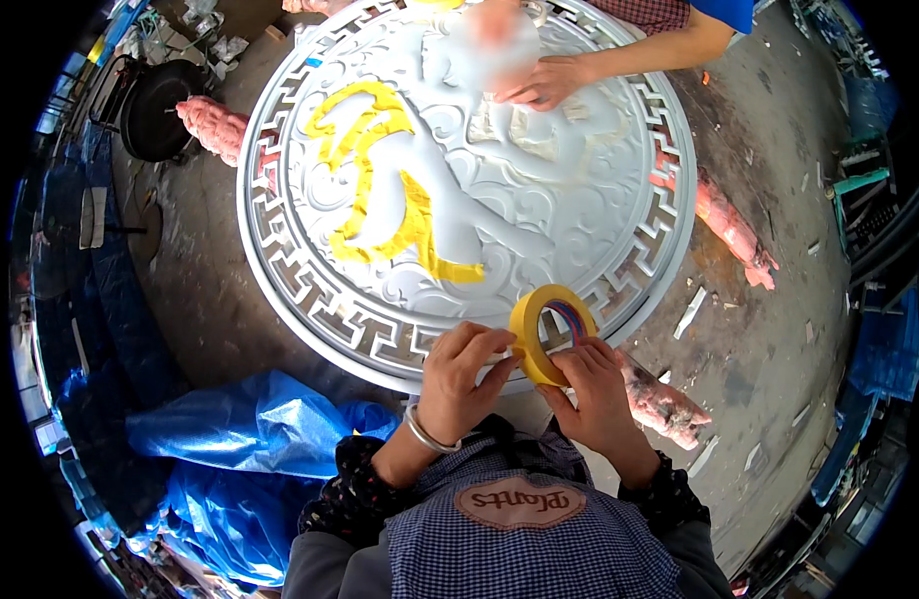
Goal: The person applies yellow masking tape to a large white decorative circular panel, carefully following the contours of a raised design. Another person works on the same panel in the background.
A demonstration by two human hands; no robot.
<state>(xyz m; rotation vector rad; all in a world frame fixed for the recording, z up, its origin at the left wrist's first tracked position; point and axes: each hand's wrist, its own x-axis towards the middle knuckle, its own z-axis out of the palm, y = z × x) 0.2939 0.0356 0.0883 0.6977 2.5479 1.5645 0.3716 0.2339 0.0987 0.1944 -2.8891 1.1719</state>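
My right hand (591, 395) grips a roll of yellow masking tape (525, 334), its thumb and fingers closed on the near right side of the ring. At the roll's left edge my left hand (466, 374) is closed in a pinch on the tape; whether a loose end sits between the fingertips is too small to tell. Both hands are over the near rim of a large round white relief panel (310, 299) with a cut-out fretwork border. Yellow tape strips (417, 215) line parts of the raised figure on its left half.
Across the panel, a co-worker's hand (544, 85) rests on the relief beside a blurred pale shape. Pink wrapped supports (729, 230) stick out from beneath the panel. Blue plastic sheeting (260, 424) lies at my left, and a black round pan-like object (162, 110) stands at far left.
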